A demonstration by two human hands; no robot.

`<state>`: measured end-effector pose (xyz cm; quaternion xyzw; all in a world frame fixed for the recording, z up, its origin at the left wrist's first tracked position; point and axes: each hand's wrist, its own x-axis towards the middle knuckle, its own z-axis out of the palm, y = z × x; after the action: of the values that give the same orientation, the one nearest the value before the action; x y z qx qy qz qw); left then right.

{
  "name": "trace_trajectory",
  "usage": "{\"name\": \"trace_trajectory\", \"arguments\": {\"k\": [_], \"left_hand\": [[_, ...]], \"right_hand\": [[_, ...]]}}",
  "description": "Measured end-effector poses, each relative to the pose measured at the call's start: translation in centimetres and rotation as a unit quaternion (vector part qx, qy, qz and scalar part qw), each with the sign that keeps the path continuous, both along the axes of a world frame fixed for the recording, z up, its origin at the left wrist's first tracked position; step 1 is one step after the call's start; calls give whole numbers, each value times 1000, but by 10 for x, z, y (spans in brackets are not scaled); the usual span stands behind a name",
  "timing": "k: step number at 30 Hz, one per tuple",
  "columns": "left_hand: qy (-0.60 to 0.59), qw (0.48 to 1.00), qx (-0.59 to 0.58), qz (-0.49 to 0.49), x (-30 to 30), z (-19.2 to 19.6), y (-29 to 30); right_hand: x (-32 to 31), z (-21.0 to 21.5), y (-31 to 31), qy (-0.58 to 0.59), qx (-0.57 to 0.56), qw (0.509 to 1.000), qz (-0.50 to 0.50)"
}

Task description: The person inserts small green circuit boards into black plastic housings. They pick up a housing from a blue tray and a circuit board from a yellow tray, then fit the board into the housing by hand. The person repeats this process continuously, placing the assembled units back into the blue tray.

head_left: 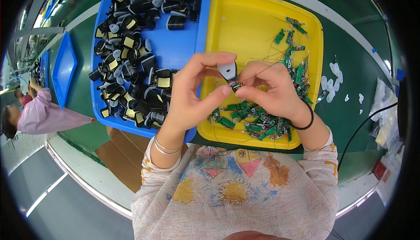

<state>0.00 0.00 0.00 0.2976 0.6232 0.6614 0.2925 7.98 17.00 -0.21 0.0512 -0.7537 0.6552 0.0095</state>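
Observation:
Between the thumb and fingers of my left hand is a small black plastic housing with a light grey oval face, held tilted over the near side of the yellow tray. My right hand is closed in a pinch at the housing's lower end. There a small circuit board with bits of red wire sits partly inside the housing, touching my right fingertips. Green circuit boards with thin wires lie heaped below and beside my right hand. Black housings with cream pads fill much of the blue tray.
The blue tray stands left of the yellow tray on a green table. White oval pieces and clear plastic bags lie at the right, near a black cable. Another person in pink works at the far left.

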Motion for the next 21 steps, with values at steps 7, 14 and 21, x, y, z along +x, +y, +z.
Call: {"name": "trace_trajectory", "arguments": {"k": [7,14,21], "left_hand": [[-85,995,40,-27,7,3,7],[-2,1000,16,-24,8,3,4],[70,997,-9,-31,8,3,-2]], "right_hand": [[-2,-5,-4,106,61,992,17],[-4,-10,-3,128,83,988,19],[-3,-7,-6,128,94,987,14]]}}
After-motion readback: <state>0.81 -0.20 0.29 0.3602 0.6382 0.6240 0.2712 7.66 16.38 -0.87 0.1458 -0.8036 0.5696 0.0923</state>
